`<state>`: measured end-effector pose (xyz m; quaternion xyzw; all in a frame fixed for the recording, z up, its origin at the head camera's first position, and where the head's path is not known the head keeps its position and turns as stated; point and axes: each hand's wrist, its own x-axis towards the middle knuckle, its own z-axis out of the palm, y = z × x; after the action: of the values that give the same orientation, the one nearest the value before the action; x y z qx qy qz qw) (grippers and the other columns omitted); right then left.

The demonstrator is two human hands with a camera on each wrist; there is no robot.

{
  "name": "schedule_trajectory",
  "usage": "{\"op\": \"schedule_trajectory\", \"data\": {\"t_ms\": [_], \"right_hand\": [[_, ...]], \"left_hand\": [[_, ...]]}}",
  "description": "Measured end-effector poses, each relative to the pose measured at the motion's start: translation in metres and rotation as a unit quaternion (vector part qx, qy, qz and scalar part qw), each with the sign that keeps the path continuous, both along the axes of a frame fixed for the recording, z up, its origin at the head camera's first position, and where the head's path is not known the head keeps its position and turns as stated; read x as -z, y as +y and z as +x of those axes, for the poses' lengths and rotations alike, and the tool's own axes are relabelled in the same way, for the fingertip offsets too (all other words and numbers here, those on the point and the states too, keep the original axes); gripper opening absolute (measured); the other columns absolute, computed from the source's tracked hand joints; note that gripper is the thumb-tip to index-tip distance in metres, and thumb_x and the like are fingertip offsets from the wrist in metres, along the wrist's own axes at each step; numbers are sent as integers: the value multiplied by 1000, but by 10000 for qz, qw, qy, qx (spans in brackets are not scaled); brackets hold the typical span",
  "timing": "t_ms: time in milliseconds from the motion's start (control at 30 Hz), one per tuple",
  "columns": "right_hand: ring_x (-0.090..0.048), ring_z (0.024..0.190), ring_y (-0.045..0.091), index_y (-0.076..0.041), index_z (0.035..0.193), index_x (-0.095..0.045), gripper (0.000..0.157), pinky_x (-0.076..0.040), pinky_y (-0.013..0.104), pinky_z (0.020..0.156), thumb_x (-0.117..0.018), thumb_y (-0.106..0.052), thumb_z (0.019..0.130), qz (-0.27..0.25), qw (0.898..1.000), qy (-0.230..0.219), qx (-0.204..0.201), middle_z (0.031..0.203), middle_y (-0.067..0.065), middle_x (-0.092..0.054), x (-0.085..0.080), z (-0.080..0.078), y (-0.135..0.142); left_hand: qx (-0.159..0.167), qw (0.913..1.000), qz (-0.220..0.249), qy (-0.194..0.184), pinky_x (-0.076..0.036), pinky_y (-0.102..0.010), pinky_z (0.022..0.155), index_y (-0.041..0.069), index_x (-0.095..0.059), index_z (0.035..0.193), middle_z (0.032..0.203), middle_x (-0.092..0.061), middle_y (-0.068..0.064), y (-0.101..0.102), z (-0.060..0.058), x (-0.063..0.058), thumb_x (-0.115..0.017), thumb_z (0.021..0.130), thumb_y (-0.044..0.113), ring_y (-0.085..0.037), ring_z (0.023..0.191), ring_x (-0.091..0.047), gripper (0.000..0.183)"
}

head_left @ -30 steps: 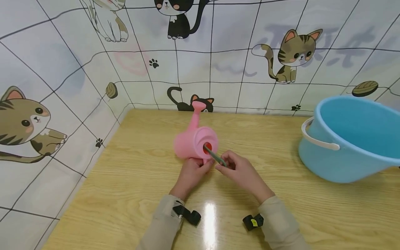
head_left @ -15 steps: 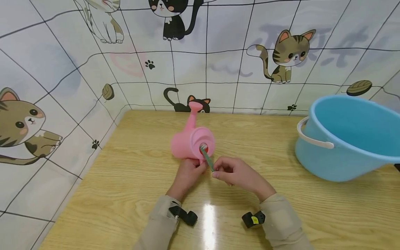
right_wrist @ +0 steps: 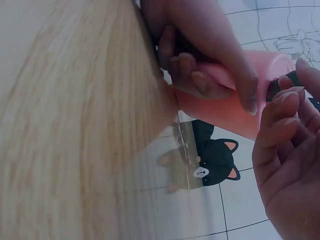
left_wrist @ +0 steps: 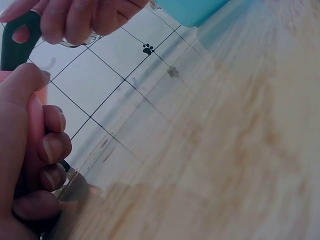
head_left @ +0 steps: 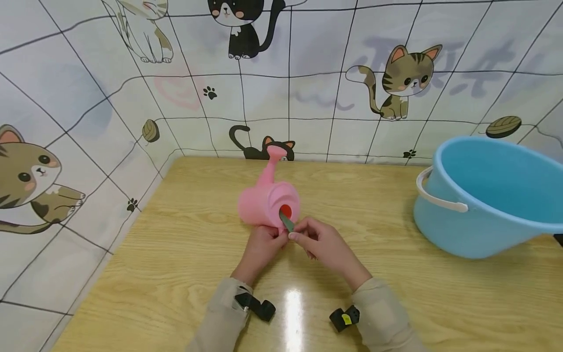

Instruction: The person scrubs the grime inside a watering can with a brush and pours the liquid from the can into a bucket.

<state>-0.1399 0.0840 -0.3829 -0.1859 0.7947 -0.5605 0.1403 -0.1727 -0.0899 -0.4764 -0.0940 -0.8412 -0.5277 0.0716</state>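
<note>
Watering can [head_left: 252, 206], pink plastic, on or just over the wood-grain table [head_left: 198, 215], in front of the person. It's tilted, mouth turned toward the right hand [head_left: 323, 244]. Can't tell whether the base is fully seated.

Left hand [head_left: 262, 247]: fingers curled round the can's handle [left_wrist: 35, 117], thumb laid along it. Right hand: thumb and fingertips pinch a flat green tool [head_left: 287, 222]. Its far end is inside the mouth, so the working tip is hidden.

Doing this well, my take:
- Treat the left hand as the fixture. Brace the can so it doesn't twist under the tool.
- Line the tool up with the hole's centre; it sits toward the lower left side, near the edge.
- Light pinch, small moves. Prying sideways would likely lever on the edge and swing the can.
- Right fingertips are just beside the left thumb. Mind the clash.

Looks: smooth, even pink, rounded cylinder. Broad ring round a smaller round hole, red showing inside; can't tell if that's lining or something separate. Spout [head_left: 268, 173] points away toward the cat-print wall [head_left: 316, 93] and ends in a flared rose [head_left: 276, 152]. Light-blue bucket [head_left: 457, 232] is well apart, off to the right.
</note>
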Motion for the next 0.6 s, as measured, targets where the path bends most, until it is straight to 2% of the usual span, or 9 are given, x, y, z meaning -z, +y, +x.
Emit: {"op": "schedule_trajectory", "data": {"t_ms": [67, 133, 267, 433, 600], "right_hand": [[-43, 48, 14, -16, 90, -57, 15, -40, 27, 45, -59, -30, 85, 39, 9997, 80, 234, 59, 5, -46, 5, -2, 0], [-42, 48, 14, -15, 89, -57, 14, -40, 27, 45, -59, -29, 86, -4, 9996, 86, 258, 59, 5, -46, 7, 0, -2], [-42, 48, 13, -14, 91, -56, 23, -40, 28, 44, -57, -36, 85, -236, 9997, 18, -19, 59, 3, -45, 24, -3, -6], [-42, 47, 16, -10, 90, -56, 32, -38, 28, 43, -55, -42, 85, -303, 9981, -48, -531, 56, 5, -44, 32, -12, 2], [-41, 46, 14, -5, 88, -55, 25, -33, 26, 40, -54, -30, 88, -456, 9950, -160, -877, 56, 4, -45, 30, -11, 12]], "left_hand": [[1, 9999, -140, -48, -28, -22, 39, 14, -48, 47, 43, -42, 8, 2, 1, 0, -63, 79, 26, -5, 42, -36, 37], [-37, 9995, -292, -124, -28, -21, 39, 15, -46, 47, 43, -40, 10, 0, 3, 0, -64, 78, 30, -3, 42, -36, 40], [-109, 9993, -236, -262, -30, -22, 40, 15, -49, 48, 43, -43, 9, -7, 9, -3, -64, 78, 28, -6, 43, -38, 37], [-113, 9995, 237, -170, -32, -24, 41, 13, -53, 51, 46, -48, 5, -5, 4, -7, -63, 80, 25, -9, 44, -41, 32], [-55, 9981, 551, -270, -32, -23, 43, 12, -52, 50, 45, -46, 5, 3, 3, -6, -64, 78, 41, -9, 46, -41, 42]]}}
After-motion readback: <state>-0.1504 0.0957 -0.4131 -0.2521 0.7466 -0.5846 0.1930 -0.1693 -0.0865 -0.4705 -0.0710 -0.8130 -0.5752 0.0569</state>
